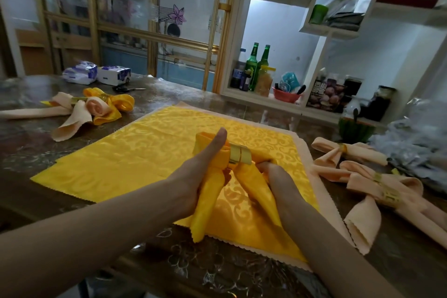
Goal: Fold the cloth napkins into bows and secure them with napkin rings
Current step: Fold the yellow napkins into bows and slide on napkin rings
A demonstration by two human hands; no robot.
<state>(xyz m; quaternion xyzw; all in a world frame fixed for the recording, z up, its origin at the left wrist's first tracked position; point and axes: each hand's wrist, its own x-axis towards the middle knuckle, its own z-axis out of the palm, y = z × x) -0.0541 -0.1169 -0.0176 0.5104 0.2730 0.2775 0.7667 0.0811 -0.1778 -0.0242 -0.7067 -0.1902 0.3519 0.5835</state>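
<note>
Forearms come in from the bottom edge, both reaching over the flat napkin (135, 152), a yellow square spread on the table (36, 143). A peach cloth (306, 152) shows under its right and near edges. Over the middle of the flat napkin I hold the bow (208, 201): yellow cloth gathered through a gold ring (238, 155), two tails trailing toward me.

Left hand (193, 176): fingers wrapped under the left tail and loop, thumb laid straight along the loop, pointing away. Firm hold.

Right hand (278, 176): back to the camera, fingers curled in on the cloth just right of the ring. They look pinched on the right loop, most of which is hidden behind the hand.

Step, as I read it: ring is on and the bow is being dressed, loops evened out on either side of it. Whether the right loop matches the left, I cannot tell.

Next move calls for steadying the ring with one hand and teasing the right loop out with the other. The cloth looks slick, so the ring could slide or a tail pull back through. After that, set the bow aside.

Left of the flat napkin: a cluster of ringed bows (96, 107), peach and yellow. Right of it: peach bows (362, 176), also ringed. Beyond its far left corner: scissors (128, 89) and tissue packs (96, 75). The flat napkin and peach cloth look like the next to fold.
</note>
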